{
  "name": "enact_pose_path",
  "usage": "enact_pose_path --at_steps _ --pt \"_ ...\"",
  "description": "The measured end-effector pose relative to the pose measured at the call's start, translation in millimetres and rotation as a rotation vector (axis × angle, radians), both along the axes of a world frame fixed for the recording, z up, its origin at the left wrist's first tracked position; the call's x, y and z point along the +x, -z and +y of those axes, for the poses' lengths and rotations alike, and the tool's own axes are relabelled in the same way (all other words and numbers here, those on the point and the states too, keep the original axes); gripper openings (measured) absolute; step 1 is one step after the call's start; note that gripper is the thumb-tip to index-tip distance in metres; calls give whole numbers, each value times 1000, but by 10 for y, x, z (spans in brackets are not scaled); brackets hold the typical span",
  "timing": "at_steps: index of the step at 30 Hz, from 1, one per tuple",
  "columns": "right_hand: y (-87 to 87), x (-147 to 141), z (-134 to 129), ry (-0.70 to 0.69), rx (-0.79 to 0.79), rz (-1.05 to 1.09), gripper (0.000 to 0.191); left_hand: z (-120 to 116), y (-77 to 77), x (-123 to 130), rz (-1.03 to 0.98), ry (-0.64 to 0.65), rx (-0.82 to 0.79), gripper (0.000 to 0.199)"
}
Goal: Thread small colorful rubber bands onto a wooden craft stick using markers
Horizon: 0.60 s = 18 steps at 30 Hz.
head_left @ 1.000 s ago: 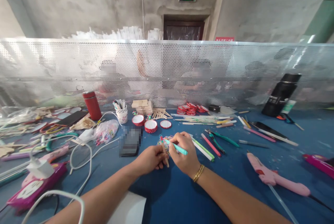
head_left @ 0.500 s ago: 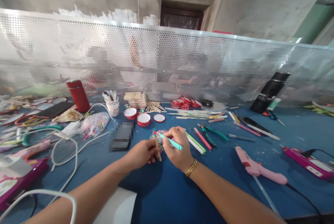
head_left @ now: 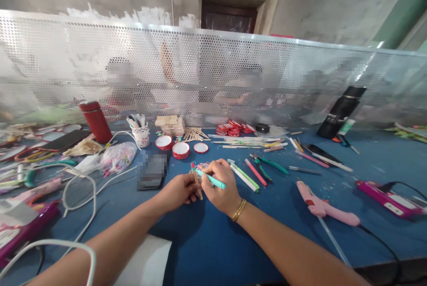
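Note:
My left hand [head_left: 182,190] pinches a flat wooden craft stick [head_left: 200,194], tilted, with red and green colour near its top end. In my right hand [head_left: 223,187] is a turquoise marker [head_left: 215,181], held like a pen, its tip at the upper part of the stick. Behind the fingers lies a heap of small coloured rubber bands [head_left: 204,165], partly hidden. To the right of my right hand are a white and a green marker [head_left: 248,176] and a red marker [head_left: 256,172]. Beyond the heap stand red-rimmed round pieces [head_left: 181,150] with white tops.
A pink glue gun [head_left: 325,206] and green-handled pliers [head_left: 263,168] lie to the right. On the left are a dark phone [head_left: 152,171], white cable [head_left: 95,197], a paper cup of pens [head_left: 140,136] and a red flask [head_left: 96,121]. A perforated metal screen [head_left: 187,77] borders the table's back.
The marker's tip has come onto the stick, just below its coloured end, as my right hand moved closer to my left. The whole view has shifted slightly.

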State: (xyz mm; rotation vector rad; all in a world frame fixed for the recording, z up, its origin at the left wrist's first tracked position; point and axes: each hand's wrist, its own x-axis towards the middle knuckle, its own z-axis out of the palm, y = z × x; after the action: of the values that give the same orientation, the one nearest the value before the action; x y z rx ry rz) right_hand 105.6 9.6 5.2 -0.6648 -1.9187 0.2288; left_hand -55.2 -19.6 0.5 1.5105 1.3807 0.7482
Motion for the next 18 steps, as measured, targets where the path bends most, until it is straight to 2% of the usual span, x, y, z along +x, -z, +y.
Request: enact_pose_path --at_steps 18 --pt "32 -27 8 -2 17 -9 7 -8 13 -15 19 -1 16 17"
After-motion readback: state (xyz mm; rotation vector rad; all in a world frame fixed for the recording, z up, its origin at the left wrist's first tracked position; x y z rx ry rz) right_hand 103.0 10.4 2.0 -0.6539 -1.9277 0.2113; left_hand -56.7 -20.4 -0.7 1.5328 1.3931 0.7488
